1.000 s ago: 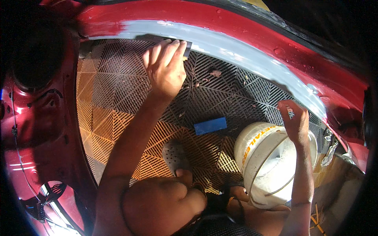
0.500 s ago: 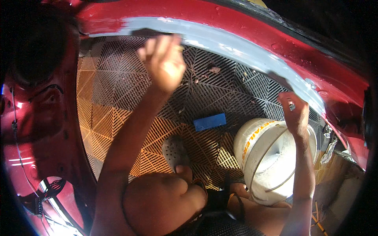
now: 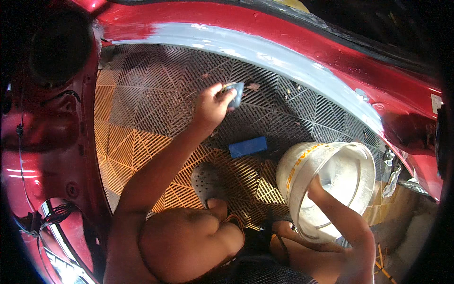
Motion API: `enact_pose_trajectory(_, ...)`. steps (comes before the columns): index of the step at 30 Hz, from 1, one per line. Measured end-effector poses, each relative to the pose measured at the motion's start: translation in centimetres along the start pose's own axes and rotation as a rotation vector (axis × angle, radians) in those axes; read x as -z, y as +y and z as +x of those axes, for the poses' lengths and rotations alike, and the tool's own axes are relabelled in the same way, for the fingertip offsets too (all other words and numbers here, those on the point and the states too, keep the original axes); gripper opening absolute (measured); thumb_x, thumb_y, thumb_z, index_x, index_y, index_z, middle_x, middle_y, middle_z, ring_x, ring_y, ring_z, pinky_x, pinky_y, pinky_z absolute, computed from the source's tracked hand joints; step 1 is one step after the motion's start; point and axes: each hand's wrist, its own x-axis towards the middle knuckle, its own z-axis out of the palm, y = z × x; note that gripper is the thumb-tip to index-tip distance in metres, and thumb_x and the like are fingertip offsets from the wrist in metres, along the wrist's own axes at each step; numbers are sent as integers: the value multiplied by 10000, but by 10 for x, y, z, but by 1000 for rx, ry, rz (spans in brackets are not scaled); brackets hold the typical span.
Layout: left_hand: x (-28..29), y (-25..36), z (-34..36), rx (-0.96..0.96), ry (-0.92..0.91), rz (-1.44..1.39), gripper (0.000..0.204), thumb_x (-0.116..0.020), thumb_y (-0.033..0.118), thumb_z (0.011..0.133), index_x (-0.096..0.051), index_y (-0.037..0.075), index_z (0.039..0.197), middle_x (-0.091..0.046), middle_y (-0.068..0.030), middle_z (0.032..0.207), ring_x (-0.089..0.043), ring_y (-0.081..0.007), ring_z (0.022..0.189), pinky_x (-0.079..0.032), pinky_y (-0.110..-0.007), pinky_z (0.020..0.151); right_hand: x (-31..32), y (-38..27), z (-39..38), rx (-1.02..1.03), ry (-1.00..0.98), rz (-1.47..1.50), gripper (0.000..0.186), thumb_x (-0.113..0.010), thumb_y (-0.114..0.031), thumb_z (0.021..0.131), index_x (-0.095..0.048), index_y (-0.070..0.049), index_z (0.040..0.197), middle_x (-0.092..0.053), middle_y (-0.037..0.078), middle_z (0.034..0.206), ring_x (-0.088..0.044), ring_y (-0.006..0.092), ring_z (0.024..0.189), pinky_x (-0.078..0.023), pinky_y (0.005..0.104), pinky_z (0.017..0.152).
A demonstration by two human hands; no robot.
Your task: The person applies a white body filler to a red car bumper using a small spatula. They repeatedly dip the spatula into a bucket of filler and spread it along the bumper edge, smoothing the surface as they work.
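My left hand [image 3: 211, 108] is closed, pinching a small folded piece of grey sandpaper [image 3: 238, 96] between thumb and fingers. It hangs over the dark floor tiles, apart from the car panel. My right hand [image 3: 315, 183] reaches down into a white bucket [image 3: 289, 166] that leans beside my leg; the bucket's wall hides the fingers. Ahead of me curves a red car body panel [image 3: 331, 53] with a grey-coated band [image 3: 265, 54] along its lower edge. Neither hand touches the panel.
A blue rectangular block [image 3: 248, 146] lies on the slatted orange and dark floor tiles [image 3: 137, 158], left of the bucket. A dark perforated clog [image 3: 206, 179] is by my foot. Red bodywork with a loose cable [image 3: 20, 130] stands at the left. Crumpled plastic [image 3: 391, 182] lies at the right.
My left hand has moved away from the grey band, down and slightly right, and the sandpaper now shows in it. My right hand has gone from near the panel into the bucket.
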Motion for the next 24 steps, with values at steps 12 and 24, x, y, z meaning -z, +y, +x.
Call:
enact_pose_trajectory(12, -58, 44, -29, 463, -570, -756, 344, -595, 217, 1029, -597, 10, 1304, -664, -144, 1266, -686, -313, 1139, -630, -495, 844, -79, -247, -168, 651, -573, 200, 298, -560, -379, 1003, -550, -102, 894, -519, 48, 849, -523, 184, 754, -439, 313, 662)
enact_pose_trajectory(24, 99, 92, 37, -314, 490, -134, 201, -729, 136, 956, -692, 63, 1140, -721, -17, 964, -675, -108, 840, -558, -250, 676, -295, -280, -28, 1954, 287, -1423, 555, -585, -196, 940, -522, 18, 1448, -310, 157, 1662, -263, 297, 1554, -212, 532, 1266)
